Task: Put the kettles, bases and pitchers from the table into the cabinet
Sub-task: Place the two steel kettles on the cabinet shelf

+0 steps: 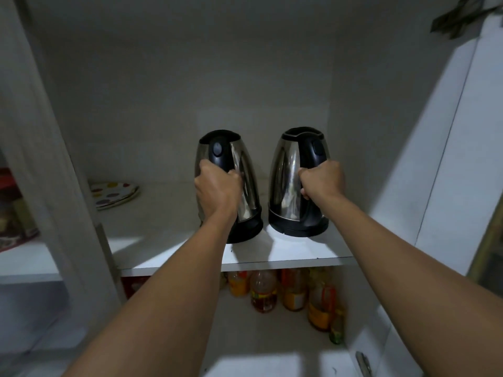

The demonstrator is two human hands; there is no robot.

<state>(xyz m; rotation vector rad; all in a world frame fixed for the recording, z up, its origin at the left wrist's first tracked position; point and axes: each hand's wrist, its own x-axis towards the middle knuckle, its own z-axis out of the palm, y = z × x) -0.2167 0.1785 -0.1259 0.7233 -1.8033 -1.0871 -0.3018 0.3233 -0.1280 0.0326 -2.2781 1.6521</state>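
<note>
Two steel kettles with black lids and handles stand side by side on the white cabinet shelf (299,254). My left hand (216,190) is closed around the handle of the left kettle (246,183), which sits on a black base (246,229). My right hand (322,180) grips the handle of the right kettle (285,175), also on a black base (296,225). Both kettles are upright, handles facing me. My forearms hide part of the left base and the shelf front.
A stack of spotted plates (114,194) lies at the shelf's left. Several bottles (294,292) stand on the lower shelf. The open white cabinet door (449,159) is on the right, a door frame (54,159) on the left.
</note>
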